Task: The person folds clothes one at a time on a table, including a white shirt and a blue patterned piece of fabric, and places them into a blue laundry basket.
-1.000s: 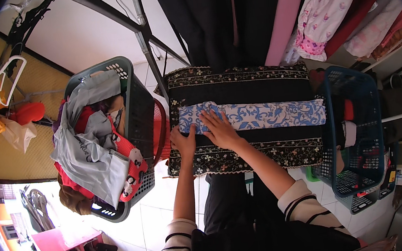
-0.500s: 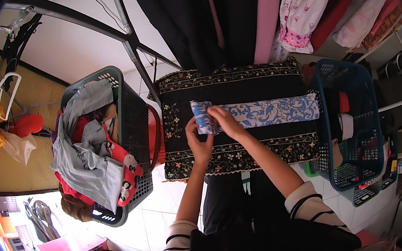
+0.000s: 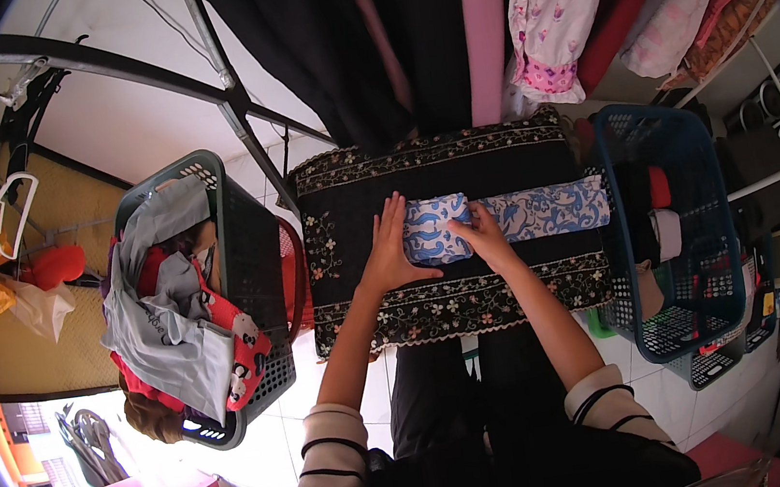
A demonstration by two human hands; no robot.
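A white cloth with a blue floral pattern point(image 3: 546, 209) lies in a long, narrow strip across a black embroidered cloth surface point(image 3: 354, 185). Its left part is folded over into a thicker rectangular bundle point(image 3: 434, 223). My left hand point(image 3: 390, 255) is open, laid against the bundle's left edge, with fingers pointing away from me and the thumb stretched along the near side. At the bundle's right edge, my right hand point(image 3: 489, 239) grips the fold, a digit resting on top. The undersides of the layers are hidden.
To the left stands a grey-green laundry basket point(image 3: 256, 260) heaped with clothes. A dark blue basket point(image 3: 657, 118) holding some clothes is at the right. Garments point(image 3: 442, 33) hang beyond the surface, beside a dark metal frame point(image 3: 236, 97). Further left hangs a white hanger point(image 3: 10, 202).
The cloth's left end has been folded over to the right, making a wider bundle. My left hand has opened out beside it, and my right hand has shifted right to the fold's edge.
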